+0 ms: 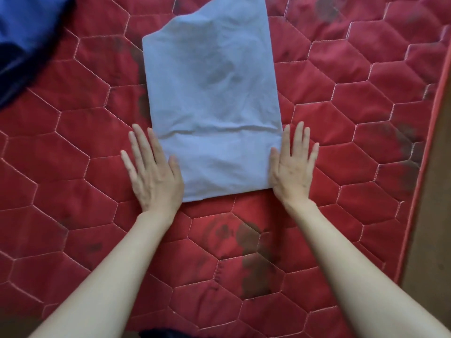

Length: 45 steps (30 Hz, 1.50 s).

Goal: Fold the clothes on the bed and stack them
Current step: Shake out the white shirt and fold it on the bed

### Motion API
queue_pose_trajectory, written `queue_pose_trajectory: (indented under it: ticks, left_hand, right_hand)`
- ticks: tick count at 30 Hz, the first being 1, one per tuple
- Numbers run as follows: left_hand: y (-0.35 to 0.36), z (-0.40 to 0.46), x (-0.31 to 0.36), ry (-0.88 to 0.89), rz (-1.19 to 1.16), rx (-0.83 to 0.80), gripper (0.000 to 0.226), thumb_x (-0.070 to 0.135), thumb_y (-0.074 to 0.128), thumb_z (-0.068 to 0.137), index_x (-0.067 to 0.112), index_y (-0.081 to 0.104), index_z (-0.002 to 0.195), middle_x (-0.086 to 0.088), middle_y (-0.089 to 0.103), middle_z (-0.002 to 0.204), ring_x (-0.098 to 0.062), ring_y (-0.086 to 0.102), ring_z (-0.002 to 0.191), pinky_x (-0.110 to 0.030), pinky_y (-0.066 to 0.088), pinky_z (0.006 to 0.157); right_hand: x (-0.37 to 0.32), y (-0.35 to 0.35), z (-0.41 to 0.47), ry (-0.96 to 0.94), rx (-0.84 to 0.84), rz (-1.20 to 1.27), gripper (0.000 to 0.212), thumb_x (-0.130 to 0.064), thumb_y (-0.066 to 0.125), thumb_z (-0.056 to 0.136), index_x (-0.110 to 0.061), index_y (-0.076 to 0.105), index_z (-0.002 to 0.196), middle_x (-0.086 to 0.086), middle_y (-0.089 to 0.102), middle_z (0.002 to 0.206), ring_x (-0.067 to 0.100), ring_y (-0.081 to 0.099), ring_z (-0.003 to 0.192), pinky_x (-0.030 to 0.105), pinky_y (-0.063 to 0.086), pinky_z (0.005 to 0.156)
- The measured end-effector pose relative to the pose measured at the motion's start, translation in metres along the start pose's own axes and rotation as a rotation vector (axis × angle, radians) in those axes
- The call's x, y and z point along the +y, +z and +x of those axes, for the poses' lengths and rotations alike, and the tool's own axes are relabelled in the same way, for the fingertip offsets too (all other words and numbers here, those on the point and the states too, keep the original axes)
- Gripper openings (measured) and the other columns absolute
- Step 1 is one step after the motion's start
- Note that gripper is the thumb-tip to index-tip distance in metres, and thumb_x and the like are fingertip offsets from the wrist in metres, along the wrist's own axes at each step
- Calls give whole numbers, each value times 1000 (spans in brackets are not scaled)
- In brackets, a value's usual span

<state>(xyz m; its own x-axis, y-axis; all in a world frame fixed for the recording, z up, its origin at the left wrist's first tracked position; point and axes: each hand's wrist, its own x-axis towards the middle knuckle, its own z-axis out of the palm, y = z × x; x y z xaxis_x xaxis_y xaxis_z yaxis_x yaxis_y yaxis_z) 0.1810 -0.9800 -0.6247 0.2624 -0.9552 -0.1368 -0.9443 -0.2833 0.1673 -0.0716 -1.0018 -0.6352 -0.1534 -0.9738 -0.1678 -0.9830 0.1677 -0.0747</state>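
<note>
A light blue garment (pixel 212 93) lies flat on the red quilted mattress (pixel 73 147), folded into a long rectangle that runs away from me. My left hand (pixel 152 172) rests palm down at its near left corner, fingers spread, thumb touching the cloth edge. At the near right corner my right hand (pixel 292 167) lies the same way, its thumb against the cloth. Neither hand grips anything.
A dark blue piece of clothing (pixel 26 37) is bunched at the far left corner. The mattress edge (pixel 432 147) runs down the right side, with brown floor (pixel 436 240) beyond it. Dark stains mark the mattress in front of me.
</note>
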Motion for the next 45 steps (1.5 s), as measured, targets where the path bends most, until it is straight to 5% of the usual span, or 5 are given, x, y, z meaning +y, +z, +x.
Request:
queue_pose_trajectory:
  ticks: [6, 17, 25, 33, 45]
  left_hand:
    - [7, 39, 65, 454, -13, 37, 57, 24, 33, 96, 13, 25, 151, -11, 19, 159, -28, 14, 148, -50, 2, 118]
    - [3, 122, 30, -120, -15, 104, 61, 29, 30, 99, 6, 10, 153, -13, 7, 161, -29, 6, 149, -53, 5, 119]
    - [23, 178, 66, 399, 30, 2, 59, 28, 36, 100, 18, 15, 154, -6, 12, 161, -25, 9, 149, -52, 0, 118]
    - [-6, 232, 40, 26, 40, 74, 57, 32, 25, 102, 10, 13, 153, -13, 7, 161, -30, 3, 149, -57, 1, 117]
    - [6, 242, 46, 285, 122, -86, 56, 42, 20, 102, 23, 10, 154, -6, 2, 162, -25, -2, 149, -54, -4, 117]
  right_hand:
    - [-82, -4, 38, -448, 16, 155, 53, -29, 32, 97, -11, 35, 147, 16, 27, 155, 33, 21, 145, 52, 9, 117]
    - [-52, -11, 115, 54, 77, -5, 55, -36, 24, 103, -17, 15, 154, 14, 7, 161, 28, 5, 149, 50, 4, 119]
    - [-113, -7, 183, -680, -29, -155, 54, -40, 20, 102, -22, 20, 153, 1, 13, 160, 24, 7, 149, 47, -5, 118]
    - [-81, -23, 224, 22, 29, 13, 57, -45, 21, 103, -23, 9, 154, 8, 3, 162, 24, -1, 149, 51, 0, 118]
    - [-76, -21, 240, -197, -61, 72, 55, -48, 21, 103, -31, 8, 154, 1, 0, 163, 19, -4, 149, 49, -5, 118]
